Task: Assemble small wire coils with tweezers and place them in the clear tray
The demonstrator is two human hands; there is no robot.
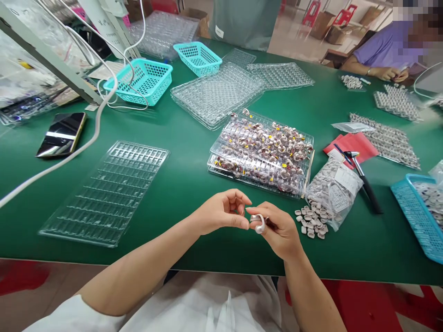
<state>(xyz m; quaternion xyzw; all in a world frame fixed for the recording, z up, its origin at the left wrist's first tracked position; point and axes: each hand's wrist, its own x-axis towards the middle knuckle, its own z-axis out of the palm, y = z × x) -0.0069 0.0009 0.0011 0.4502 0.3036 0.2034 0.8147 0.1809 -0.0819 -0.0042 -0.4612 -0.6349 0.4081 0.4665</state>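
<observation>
My right hand (pixel 278 228) pinches a small white C-shaped piece, like a clip-on earphone shell (pixel 260 225), between thumb and fingers. Just left of it is my left hand (pixel 223 213), with its fingers curved and the thumb apart from them. Its thumb tip is close to the shell; whether they touch I cannot tell. Beyond both hands stand stacked clear trays (pixel 212 162) filled with similar curved pieces bearing yellow tabs. Right of my right hand, loose small whitish caps (pixel 311 221) lie beside a plastic bag (pixel 335 189) full of them.
An unfilled clear tray (pixel 100 193) and a phone (pixel 62 134) lie left, near a white cable (pixel 100 115). Turquoise baskets (pixel 161 83) and more clear trays (pixel 218 94) stand behind. A black-handled tool (pixel 368 189) lies right, before a blue basket (pixel 403 212). A co-worker (pixel 384 50) sits far right.
</observation>
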